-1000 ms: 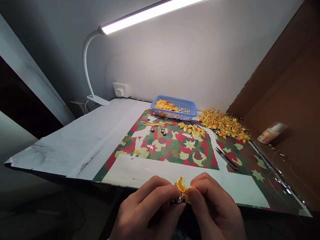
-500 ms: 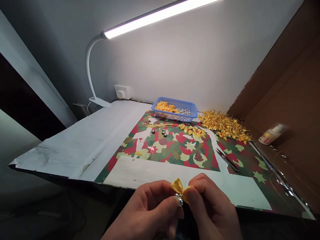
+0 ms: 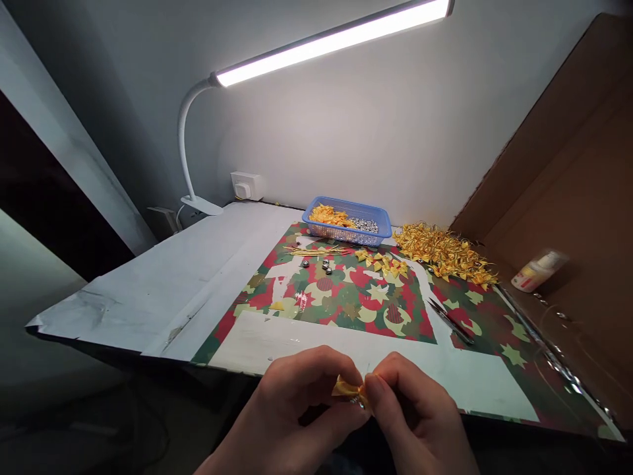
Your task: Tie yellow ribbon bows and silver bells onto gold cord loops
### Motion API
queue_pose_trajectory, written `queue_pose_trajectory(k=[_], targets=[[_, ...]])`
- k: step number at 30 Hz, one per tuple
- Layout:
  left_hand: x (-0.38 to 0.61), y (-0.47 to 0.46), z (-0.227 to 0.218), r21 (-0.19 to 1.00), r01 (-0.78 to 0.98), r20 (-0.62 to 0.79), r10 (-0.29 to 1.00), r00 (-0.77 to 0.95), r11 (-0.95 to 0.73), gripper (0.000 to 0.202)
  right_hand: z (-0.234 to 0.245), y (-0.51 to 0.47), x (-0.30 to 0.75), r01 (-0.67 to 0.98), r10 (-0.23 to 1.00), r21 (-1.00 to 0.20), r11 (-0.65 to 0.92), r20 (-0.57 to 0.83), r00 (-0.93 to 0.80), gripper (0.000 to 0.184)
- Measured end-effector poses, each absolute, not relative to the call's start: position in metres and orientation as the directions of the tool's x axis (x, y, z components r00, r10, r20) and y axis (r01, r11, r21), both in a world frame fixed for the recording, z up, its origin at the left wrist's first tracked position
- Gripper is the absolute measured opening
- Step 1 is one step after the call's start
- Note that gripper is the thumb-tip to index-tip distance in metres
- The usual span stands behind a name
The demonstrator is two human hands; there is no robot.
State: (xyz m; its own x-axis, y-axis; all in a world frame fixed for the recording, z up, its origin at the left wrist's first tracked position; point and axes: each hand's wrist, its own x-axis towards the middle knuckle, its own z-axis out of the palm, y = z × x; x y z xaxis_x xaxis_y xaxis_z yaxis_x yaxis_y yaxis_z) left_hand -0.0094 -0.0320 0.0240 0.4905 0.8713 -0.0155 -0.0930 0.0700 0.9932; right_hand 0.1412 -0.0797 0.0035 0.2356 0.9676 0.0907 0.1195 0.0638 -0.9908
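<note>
Close in front of me, both hands meet on a small yellow ribbon bow [image 3: 347,388] with silver bells [image 3: 357,402] at its knot. My left hand [image 3: 306,409] is closed on the bow's left loop and the bells, thumb below and forefinger above. With thumb and forefinger, my right hand [image 3: 410,409] pinches the bow's right side. The fingers partly cover the bells and the right loop. A thin strand sticks up between the fingertips.
Behind lie loose bells [image 3: 326,266], yellow cords [image 3: 319,251], several bows [image 3: 383,262] and tweezers [image 3: 451,321]. A blue basket [image 3: 346,232] holds bows and bells. A heap of yellow bows [image 3: 445,254] and a small bottle [image 3: 537,272] are at right, a lamp [image 3: 336,43] above.
The bow has tilted down and its left loop has flattened. The bells are more hidden now, and the right fingertips have closed in nearer the knot. The view has shifted slightly.
</note>
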Motion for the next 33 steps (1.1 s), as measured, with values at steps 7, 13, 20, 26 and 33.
queue_pose_trajectory(k=[7, 13, 20, 26, 33], targets=[[-0.014, -0.024, 0.016, 0.986, 0.02, 0.124, 0.803, 0.582, -0.167, 0.013, 0.002, -0.076, 0.145, 0.119, 0.988, -0.993, -0.025, -0.007, 0.152, 0.047], [-0.014, -0.025, 0.025, 0.933, 0.118, 0.232, 0.817, 0.528, -0.341, 0.015, 0.0, -0.078, 0.14, 0.205, 0.976, -0.978, 0.041, 0.083, 0.2, 0.045], [-0.015, -0.029, 0.017, 0.993, 0.06, 0.052, 0.845, 0.532, -0.099, 0.007, -0.004, -0.078, 0.138, 0.382, 0.945, -0.911, 0.153, 0.248, 0.214, 0.041], [-0.016, -0.032, 0.015, 0.987, -0.074, -0.084, 0.852, 0.516, 0.142, 0.016, -0.009, -0.078, 0.138, 0.486, 0.909, -0.832, 0.268, 0.385, 0.158, 0.035], [-0.018, -0.033, 0.021, 0.996, 0.085, -0.042, 0.884, 0.466, 0.003, 0.013, -0.007, -0.078, 0.143, 0.521, 0.926, -0.807, 0.277, 0.368, 0.078, 0.033]])
